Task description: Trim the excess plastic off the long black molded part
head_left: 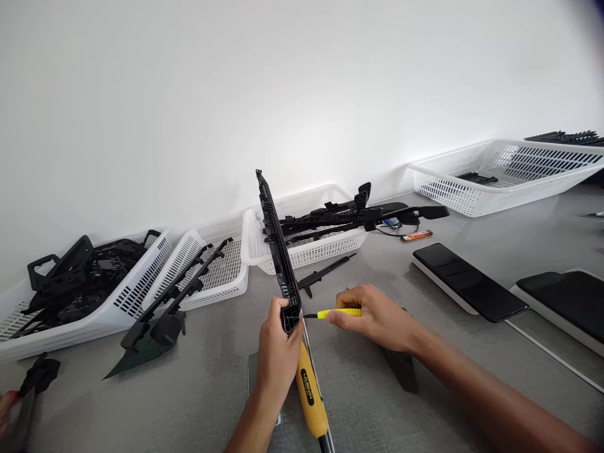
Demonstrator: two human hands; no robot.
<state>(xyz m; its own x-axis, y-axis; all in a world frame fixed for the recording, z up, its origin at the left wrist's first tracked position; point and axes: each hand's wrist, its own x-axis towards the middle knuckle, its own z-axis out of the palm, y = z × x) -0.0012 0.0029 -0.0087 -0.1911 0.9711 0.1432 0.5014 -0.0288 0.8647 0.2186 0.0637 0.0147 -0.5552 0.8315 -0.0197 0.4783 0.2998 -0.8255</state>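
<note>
A long black plastic part (278,251) stands tilted up in my left hand (278,352), whose fingers are closed round its lower end. My right hand (372,314) grips a small yellow-handled tool (342,313); its thin dark tip points left at the lower end of the part. Whether tip and part touch, I cannot tell. Just below, beside my left hand, lies a yellow tool handle (310,393) with dark lettering. A dark flat piece (401,368) lies partly hidden under my right forearm. Behind the part rests a black caliper (325,274).
White baskets (226,286) with black parts stand along the wall at left and centre; another basket (491,204) is at back right. Phones (467,280) lie at right, near an orange lighter (417,235). Another person's hand (5,409) shows at lower left.
</note>
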